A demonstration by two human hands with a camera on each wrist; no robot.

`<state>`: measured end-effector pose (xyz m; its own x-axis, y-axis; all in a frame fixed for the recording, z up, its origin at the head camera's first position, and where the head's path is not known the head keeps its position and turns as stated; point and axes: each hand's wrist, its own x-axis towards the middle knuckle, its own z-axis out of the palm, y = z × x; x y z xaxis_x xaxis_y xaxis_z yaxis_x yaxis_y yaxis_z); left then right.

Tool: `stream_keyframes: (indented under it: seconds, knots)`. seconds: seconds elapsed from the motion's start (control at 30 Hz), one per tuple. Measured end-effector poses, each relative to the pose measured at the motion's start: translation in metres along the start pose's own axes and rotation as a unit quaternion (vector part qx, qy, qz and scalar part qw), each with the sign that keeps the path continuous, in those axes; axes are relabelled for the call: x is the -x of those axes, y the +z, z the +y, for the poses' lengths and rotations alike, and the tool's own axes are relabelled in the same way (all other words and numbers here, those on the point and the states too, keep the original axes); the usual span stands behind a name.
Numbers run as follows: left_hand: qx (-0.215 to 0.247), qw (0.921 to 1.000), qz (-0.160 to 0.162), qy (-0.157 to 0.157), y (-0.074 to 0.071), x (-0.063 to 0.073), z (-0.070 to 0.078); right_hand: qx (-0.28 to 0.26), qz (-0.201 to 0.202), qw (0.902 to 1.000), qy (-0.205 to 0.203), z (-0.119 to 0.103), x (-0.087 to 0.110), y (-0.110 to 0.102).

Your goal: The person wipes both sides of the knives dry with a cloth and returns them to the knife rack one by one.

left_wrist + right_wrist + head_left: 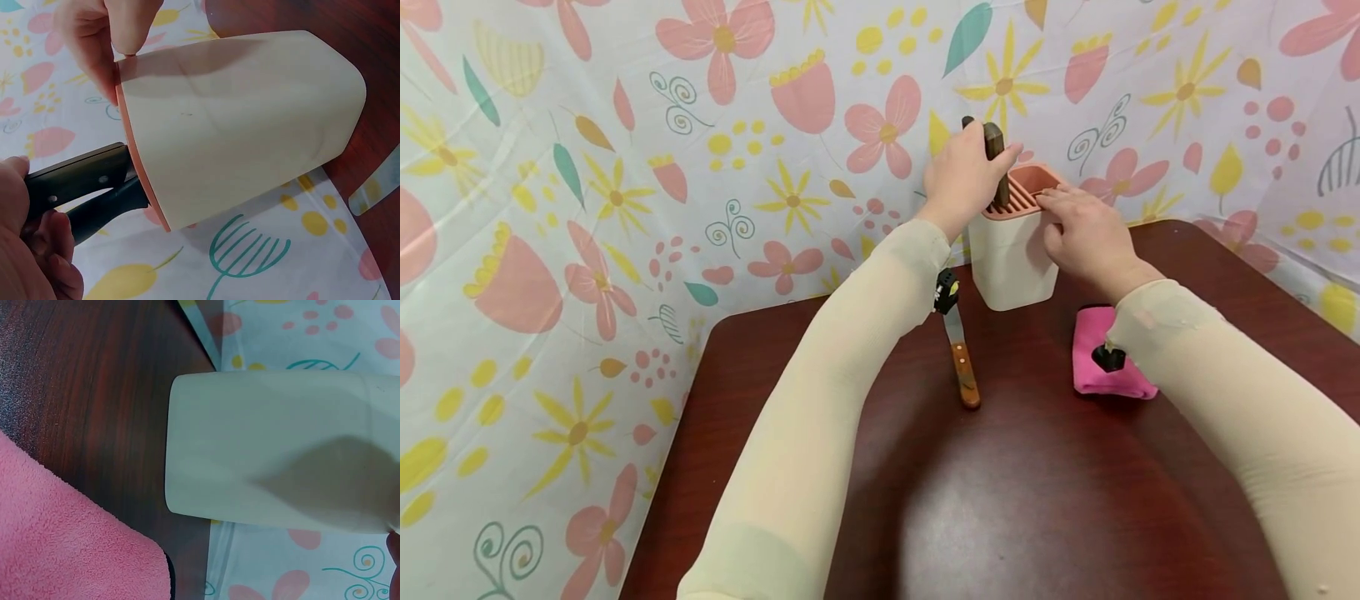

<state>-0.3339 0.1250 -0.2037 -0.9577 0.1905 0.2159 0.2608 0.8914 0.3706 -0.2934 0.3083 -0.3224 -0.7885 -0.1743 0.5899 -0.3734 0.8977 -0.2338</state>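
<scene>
A cream knife holder with a salmon-pink slotted top stands upright at the back of the table. Two dark handles stick out of its slots. My left hand grips the riveted knife handle; a second black handle lies close beside it, near my fingers. The blades are mostly hidden inside the holder. On the holder's other side, my right hand holds the rim, fingers over the top edge and thumb against the outer wall. Only a sliver of that hand shows in the right wrist view.
A wooden-handled spatula with a round-tipped blade lies on the dark wood table below my left wrist. A folded pink cloth sits under my right wrist. Flower-patterned fabric hangs right behind the table.
</scene>
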Motion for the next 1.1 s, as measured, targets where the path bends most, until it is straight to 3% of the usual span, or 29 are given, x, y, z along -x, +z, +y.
stream_keyframes:
  seconds: [0.17,0.47,0.83,0.97,1.1]
  knots:
    - [-0.003,0.9999,-0.008,-0.006,-0.001,-0.001,-0.001,0.001,-0.005,1.0,0.005,-0.002,-0.001,-0.001]
    - [0.079,0.9967,0.01,-0.016,-0.006,-0.001,-0.013,-0.014,-0.012,0.9998,0.005,-0.005,-0.005,0.003]
    - [0.112,0.9935,-0.003,-0.019,-0.016,0.001,-0.017,-0.022,-0.04,0.9989,0.004,-0.006,-0.015,0.006]
    - [0.122,0.9924,-0.007,0.007,-0.02,0.009,-0.019,-0.039,-0.07,0.9968,0.0,-0.005,-0.017,-0.002]
    - [0.131,0.9875,0.001,0.087,-0.027,0.031,-0.027,-0.076,-0.119,0.9899,-0.012,0.002,-0.018,-0.02]
